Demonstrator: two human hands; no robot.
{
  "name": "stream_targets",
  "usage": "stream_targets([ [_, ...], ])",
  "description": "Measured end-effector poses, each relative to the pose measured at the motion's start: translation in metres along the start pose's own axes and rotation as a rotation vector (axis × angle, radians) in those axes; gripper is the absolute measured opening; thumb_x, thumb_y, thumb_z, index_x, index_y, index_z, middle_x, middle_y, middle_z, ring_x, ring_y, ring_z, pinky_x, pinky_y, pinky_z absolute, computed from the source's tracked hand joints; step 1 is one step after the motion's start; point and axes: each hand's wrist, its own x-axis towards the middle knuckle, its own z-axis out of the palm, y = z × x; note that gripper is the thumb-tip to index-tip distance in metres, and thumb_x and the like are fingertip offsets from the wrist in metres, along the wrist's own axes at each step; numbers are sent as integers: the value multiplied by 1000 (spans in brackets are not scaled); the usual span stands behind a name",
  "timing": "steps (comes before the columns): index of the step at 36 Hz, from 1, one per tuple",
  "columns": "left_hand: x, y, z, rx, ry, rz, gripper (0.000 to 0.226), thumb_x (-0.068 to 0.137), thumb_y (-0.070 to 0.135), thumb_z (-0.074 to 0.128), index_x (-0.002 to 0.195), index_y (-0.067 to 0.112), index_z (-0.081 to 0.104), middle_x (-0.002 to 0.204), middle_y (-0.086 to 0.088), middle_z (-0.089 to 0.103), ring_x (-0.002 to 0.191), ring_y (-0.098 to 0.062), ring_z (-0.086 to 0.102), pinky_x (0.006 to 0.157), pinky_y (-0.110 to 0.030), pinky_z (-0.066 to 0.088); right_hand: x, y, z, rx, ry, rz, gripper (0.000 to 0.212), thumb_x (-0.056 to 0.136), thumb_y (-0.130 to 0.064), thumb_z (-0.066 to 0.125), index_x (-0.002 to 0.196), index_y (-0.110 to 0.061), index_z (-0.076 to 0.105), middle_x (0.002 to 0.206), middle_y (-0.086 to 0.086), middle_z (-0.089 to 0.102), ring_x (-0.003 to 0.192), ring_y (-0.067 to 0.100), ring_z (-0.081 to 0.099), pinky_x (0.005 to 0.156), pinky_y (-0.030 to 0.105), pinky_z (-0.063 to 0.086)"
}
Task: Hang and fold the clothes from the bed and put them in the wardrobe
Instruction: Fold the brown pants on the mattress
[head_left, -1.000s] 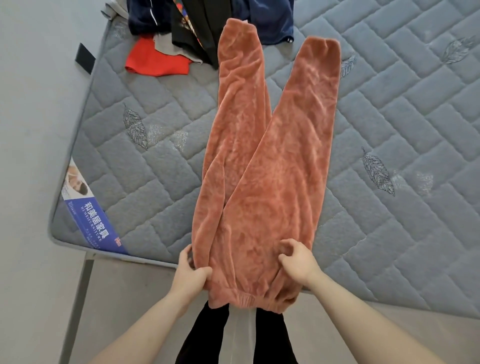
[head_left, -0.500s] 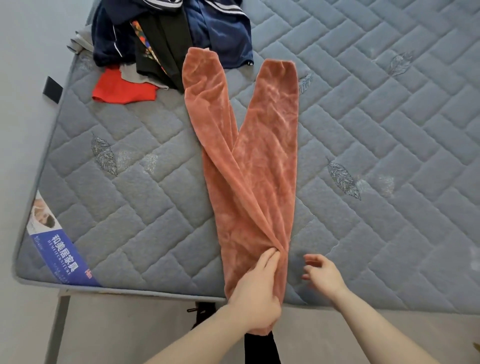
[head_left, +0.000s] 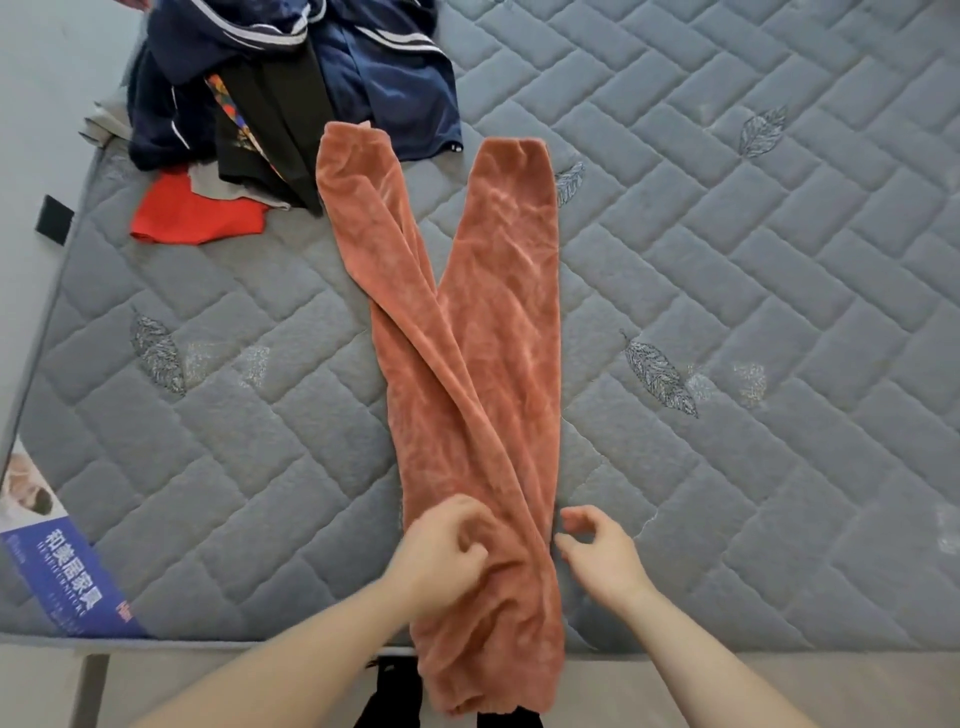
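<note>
You are early in the job, by my reading: only the pink fleece trousers (head_left: 467, 374) are laid out for folding, and a pile of unsorted clothes (head_left: 280, 98) waits at the far left corner of the mattress (head_left: 727, 260), with a red garment (head_left: 192, 215) lying flat at the pile's near edge. No wardrobe or hanger shows in the head view, so nothing can be counted as put away. The trousers lie lengthwise down the middle of the mattress, folded in half along their length so one leg crosses over the other; the two cuffs splay apart toward the far side in a V, and the waistband hangs over the near edge. The fabric looks plush and thick, with soft creases. Your left hand (head_left: 441, 556) rests on the trousers near the waist, its fingers curled into the fleece, though whether it truly pinches the cloth I cannot tell. Your right hand (head_left: 597, 551) sits just beside the trousers' right edge, fingers loosely curled and holding nothing. The legs need aligning before the next fold, then crosswise folds remain.
</note>
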Motion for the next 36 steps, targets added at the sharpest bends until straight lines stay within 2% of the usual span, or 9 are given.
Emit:
stream_targets([
  [2,15,-2,-25,-30,143,-75,24,80,20,60,95,38,66,103,23,64,83,-1,61,81,-27,53,7,-18,8,-15,-3,-69,28,86,-24,74,113,-27,66,106,-13,68,100,6,63,93,26,48],
  [5,37,-2,-60,-38,289,-153,26,86,16,65,94,41,64,102,20,64,82,0,61,81,-26,49,20,-45,21,-65,0,-132,45,84,-37,75,125,-25,63,118,-11,65,112,8,59,97,26,46],
  [12,92,5,-97,-101,357,-225,34,88,29,71,121,25,61,117,10,63,99,-7,60,88,-27,47,56,-89,50,-179,49,-156,65,81,-52,73,138,-29,54,127,-7,64,122,17,59,102,33,47],
  [18,142,26,-98,-302,455,-307,75,82,47,77,142,18,44,138,1,46,113,-12,50,96,-31,43,70,-97,59,-191,34,-196,11,91,-44,60,93,-34,65,85,-13,69,86,15,66,73,32,49],
  [22,169,41,-98,-342,484,-407,102,78,50,79,157,15,25,152,-4,37,137,-26,46,112,-46,41,63,-95,54,66,-10,-335,22,99,-25,55,77,-20,58,56,-15,59,52,4,49,56,22,41],
  [27,191,78,-87,-364,525,-116,80,82,3,62,156,15,34,135,1,44,115,-23,60,106,-38,49,63,-77,43,311,73,-358,24,102,-15,52,79,-11,55,58,-13,43,55,4,36,52,22,32],
  [30,196,101,-69,-269,537,155,75,81,-7,55,154,10,42,144,-1,48,129,-18,52,115,-28,37,66,-71,40,369,139,-325,22,102,-14,50,84,-17,60,67,1,52,63,8,45,61,30,39],
  [33,201,109,-52,3,397,340,73,81,-7,51,152,13,46,151,-1,50,135,-18,46,116,-17,27,69,-65,36,383,225,-253,27,102,-14,46,86,-24,64,74,-11,67,70,1,57,68,22,44],
  [36,206,103,-46,146,184,363,70,85,-5,47,150,19,48,158,6,38,134,-18,47,117,-26,33,76,-54,31,298,270,-115,25,103,-20,46,85,-24,63,75,-9,68,77,2,60,70,29,43],
])
